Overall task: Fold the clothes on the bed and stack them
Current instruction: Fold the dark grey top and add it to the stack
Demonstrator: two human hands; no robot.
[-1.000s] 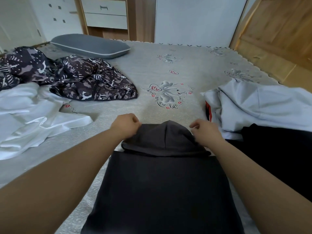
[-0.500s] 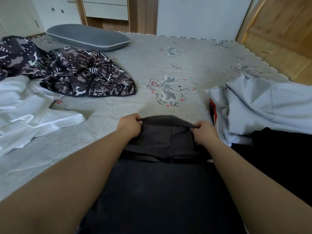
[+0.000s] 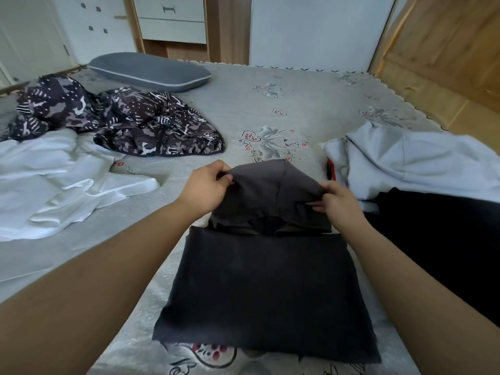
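Observation:
A dark grey hoodie [image 3: 265, 288] lies in front of me on the bed [image 3: 270, 109], its body folded into a rectangle. Its hood is raised off the sheet at the far end. My left hand [image 3: 207, 188] pinches the hood's left edge and my right hand [image 3: 339, 203] pinches its right edge. A camouflage-print garment [image 3: 130, 123] lies crumpled at the left, with a white garment [image 3: 51, 180] in front of it. At the right sits a pale grey garment [image 3: 416, 161] partly over a black one [image 3: 443, 239].
A grey pillow [image 3: 151, 71] lies at the bed's far left. Behind the bed stand a drawer unit [image 3: 173, 20] and a white wall. A wooden panel [image 3: 454, 50] borders the bed's right side. Bare patterned sheet shows at the middle and far right.
Both hands have lifted the hood up off the bed and drawn it toward me; a second ago it lay flat under them.

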